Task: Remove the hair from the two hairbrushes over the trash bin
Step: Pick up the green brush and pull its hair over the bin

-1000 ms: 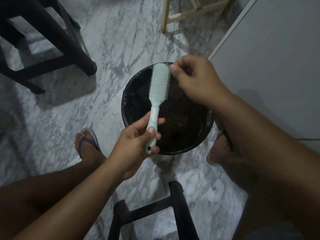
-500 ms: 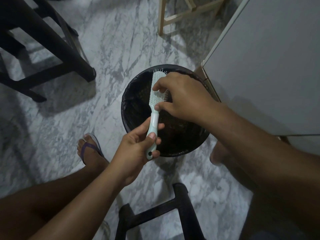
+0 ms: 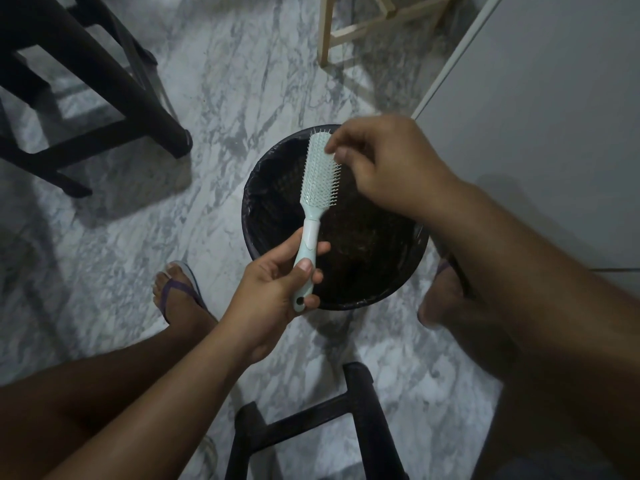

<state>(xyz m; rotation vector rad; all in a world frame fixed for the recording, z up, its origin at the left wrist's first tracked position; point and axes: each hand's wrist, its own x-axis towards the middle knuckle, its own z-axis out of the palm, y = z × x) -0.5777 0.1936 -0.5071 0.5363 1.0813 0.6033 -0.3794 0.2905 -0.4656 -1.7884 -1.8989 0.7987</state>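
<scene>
Now my right hand (image 3: 384,168) has climbed from mid-bristles to the hairbrush (image 3: 318,178) tip, pinching bristles there; my left hand (image 3: 273,292) grips the handle over the trash bin (image 3: 250,216). Another pull underway, I judge.

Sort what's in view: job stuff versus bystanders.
Job: mint hairbrush; left hand gripping its handle; right hand at its bristles; black trash bin below.
Bystanders: dark chair legs; dark stool; pale wooden frame; grey cabinet; flip-flop.
</scene>
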